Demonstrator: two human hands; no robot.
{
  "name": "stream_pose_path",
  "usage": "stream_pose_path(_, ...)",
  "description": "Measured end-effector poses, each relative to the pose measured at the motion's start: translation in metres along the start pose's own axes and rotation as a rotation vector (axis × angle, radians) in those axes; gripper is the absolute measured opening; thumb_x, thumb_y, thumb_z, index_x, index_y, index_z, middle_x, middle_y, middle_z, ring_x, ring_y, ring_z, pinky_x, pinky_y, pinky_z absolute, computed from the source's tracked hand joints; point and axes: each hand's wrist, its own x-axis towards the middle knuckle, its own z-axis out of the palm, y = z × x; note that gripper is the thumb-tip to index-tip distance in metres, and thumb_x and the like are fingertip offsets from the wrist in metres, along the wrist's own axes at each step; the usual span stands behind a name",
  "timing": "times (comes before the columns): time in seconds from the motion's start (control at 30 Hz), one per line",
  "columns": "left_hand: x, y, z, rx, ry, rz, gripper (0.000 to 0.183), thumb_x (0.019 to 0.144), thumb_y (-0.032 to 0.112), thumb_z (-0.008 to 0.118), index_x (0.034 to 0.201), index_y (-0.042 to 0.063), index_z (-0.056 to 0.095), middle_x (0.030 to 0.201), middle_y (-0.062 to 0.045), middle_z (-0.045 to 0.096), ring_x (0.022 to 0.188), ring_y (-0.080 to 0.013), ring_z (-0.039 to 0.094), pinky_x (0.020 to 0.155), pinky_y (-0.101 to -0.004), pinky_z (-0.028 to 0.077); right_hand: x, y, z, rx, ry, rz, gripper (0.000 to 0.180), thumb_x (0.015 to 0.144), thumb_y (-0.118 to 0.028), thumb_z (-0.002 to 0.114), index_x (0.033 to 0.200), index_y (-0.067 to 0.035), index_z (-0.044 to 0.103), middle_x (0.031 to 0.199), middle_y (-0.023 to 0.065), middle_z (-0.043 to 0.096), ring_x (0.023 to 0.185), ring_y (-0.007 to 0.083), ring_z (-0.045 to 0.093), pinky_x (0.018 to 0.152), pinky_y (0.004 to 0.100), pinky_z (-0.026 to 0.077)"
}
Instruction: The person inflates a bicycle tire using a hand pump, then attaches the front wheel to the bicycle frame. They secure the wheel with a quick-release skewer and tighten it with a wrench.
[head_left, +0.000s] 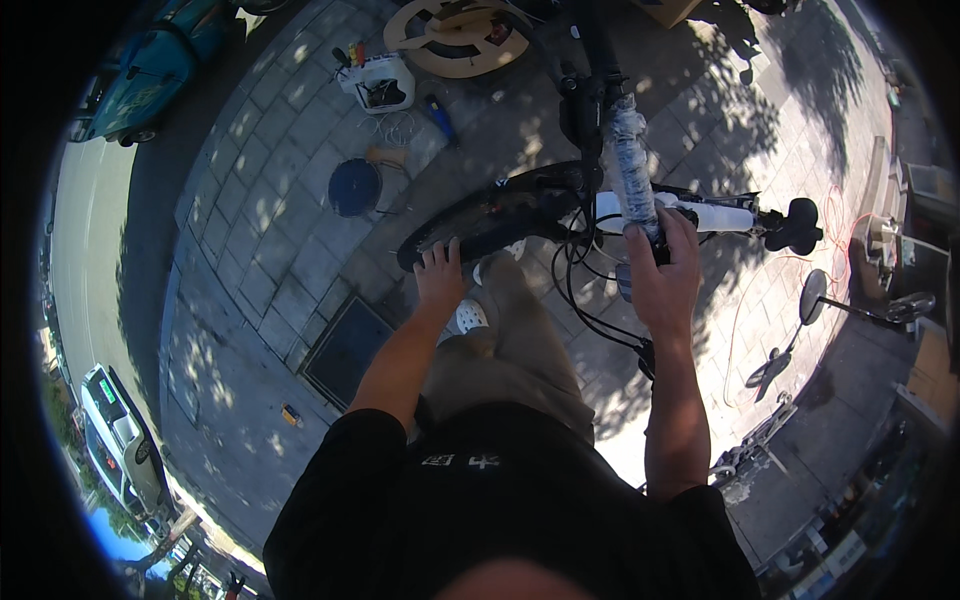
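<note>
A bicycle stands before me, its front wheel's black tyre (487, 214) pointing left, with a white frame (727, 217) and a black saddle (791, 227) to the right. The handlebar (630, 161) is wrapped in clear plastic film. Around its near end my right hand (667, 274) is closed, thumb on the left side. Black cables (574, 300) loop down left of that hand. My left hand (439, 279) holds nothing; its fingers are spread at the tyre's near end, and whether they press on the rubber is unclear. White perforated clogs (472, 316) are on my feet.
On the paving lie a white plastic housing (405, 82) with tools in it and a blue-handled tool (441, 118). A round stool (354, 186) stands left of the wheel. An orange cable (840, 225) and a mirror (812, 296) are at right; a car (120, 442) is far left.
</note>
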Motion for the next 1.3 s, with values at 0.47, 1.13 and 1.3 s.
stream_pose_path(0.47,0.201,0.141,-0.076,0.011,0.003,0.573,0.042,0.093,0.019,0.064,0.131,0.003,0.054,0.108,-0.012,0.066,0.090,-0.0316,0.072,0.069,-0.0472,0.057,0.111,0.049,-0.055,0.104,0.040,0.301,0.044,0.095,-0.018,0.079,0.129,0.007,0.065,0.137,0.0179,0.063,0.121,0.0265,0.063,0.102,0.0365,0.050)
stream_pose_path(1.13,0.333,0.190,-0.139,0.325,-0.467,1.100,0.065,0.089,0.024,0.073,0.140,-0.007,0.047,0.126,-0.022,0.066,0.112,-0.0357,0.070,0.087,-0.0493,0.057,0.118,0.037,-0.046,0.173,0.328,0.564,0.038,0.101,-0.013,0.073,0.134,0.003,0.065,0.129,0.0088,0.067,0.095,0.0113,0.066,0.079,0.0254,0.055)
stream_pose_path(1.3,0.348,0.190,-0.147,0.233,-0.453,1.143,0.067,0.086,0.024,0.073,0.141,-0.007,0.048,0.125,-0.023,0.067,0.108,-0.0330,0.072,0.080,-0.0476,0.059,0.135,0.030,-0.044,0.198,0.364,0.679,0.041,0.102,-0.017,0.072,0.138,0.002,0.063,0.139,0.0098,0.061,0.107,0.0141,0.065,0.088,0.0287,0.055)
